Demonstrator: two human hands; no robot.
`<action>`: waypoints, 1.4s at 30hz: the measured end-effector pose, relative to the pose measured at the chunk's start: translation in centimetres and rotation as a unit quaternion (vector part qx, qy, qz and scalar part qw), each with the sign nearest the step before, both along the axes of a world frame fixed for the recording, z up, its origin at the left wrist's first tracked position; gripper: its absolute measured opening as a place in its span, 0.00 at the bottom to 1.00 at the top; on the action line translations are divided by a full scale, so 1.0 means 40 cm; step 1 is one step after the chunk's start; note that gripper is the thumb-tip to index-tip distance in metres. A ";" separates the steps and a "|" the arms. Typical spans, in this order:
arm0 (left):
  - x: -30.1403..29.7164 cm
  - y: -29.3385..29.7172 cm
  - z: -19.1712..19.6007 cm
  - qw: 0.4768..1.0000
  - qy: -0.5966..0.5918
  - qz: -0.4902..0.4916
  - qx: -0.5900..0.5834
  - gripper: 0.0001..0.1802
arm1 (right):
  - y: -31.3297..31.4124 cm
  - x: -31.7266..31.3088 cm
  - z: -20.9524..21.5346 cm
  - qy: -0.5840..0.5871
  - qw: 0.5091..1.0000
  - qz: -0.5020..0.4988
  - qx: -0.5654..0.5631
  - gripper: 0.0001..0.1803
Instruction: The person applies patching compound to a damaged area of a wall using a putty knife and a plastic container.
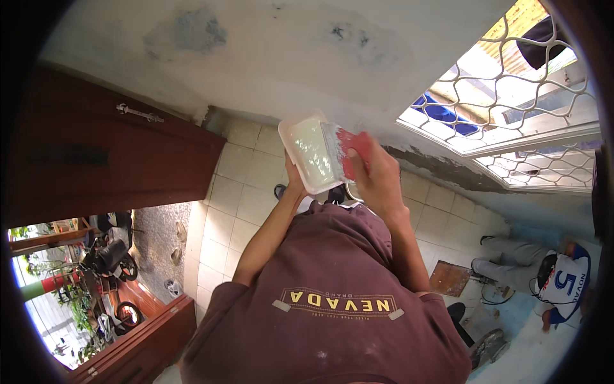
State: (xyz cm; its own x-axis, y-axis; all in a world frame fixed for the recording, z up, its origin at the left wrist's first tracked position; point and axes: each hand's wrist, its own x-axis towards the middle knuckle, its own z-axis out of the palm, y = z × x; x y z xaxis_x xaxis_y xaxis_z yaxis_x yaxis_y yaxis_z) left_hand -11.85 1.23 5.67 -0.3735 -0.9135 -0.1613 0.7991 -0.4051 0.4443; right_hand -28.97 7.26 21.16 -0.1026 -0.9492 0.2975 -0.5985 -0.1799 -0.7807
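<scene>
My left hand (294,176) holds a shallow white plastic tray (286,142) from its left side and underneath, and most of its fingers are hidden. Inside the tray lies a pale, creamy paste (309,148) with a wet shine. A wide putty knife (348,146) with a red, paste-smeared handle is gripped in my right hand (382,178). Its blade rests at the tray's right side, along the edge of the paste.
Ahead stands a pale wall (268,64) with grey patches. A window with a white wavy grille (505,83) is at the right. On the left are a brown wooden door (96,153) and a motorcycle (112,256) outside. Another person (563,278) sits low at the right, over a tiled floor (236,192).
</scene>
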 end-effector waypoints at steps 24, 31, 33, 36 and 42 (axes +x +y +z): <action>-0.001 0.007 -0.033 0.996 0.067 0.044 0.026 0.39 | -0.102 0.120 -0.093 0.136 0.982 0.085 0.104 0.15; 0.028 0.006 0.037 0.997 0.052 0.051 0.000 0.40 | -0.121 0.033 -0.145 -0.454 0.863 0.023 0.218 0.18; 0.035 0.001 0.008 0.998 0.037 0.052 0.003 0.38 | -0.110 0.029 -0.144 -0.625 0.721 0.001 0.298 0.18; 0.024 0.012 0.014 0.997 0.035 0.052 0.034 0.36 | -0.099 -0.034 -0.240 -0.863 0.350 0.177 0.319 0.17; -0.001 0.011 -0.037 0.993 0.014 0.088 0.075 0.36 | -0.102 -0.049 -0.269 -0.879 0.368 0.178 0.244 0.16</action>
State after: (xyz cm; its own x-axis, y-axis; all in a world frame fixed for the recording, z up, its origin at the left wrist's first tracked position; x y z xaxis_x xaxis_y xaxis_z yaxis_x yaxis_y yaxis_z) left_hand -11.87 1.66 4.18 -0.2166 -0.9318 -0.2914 0.8745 -0.3178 0.3663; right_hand -30.94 3.19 10.39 0.4278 -0.8919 -0.1467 0.9033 0.4163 0.1034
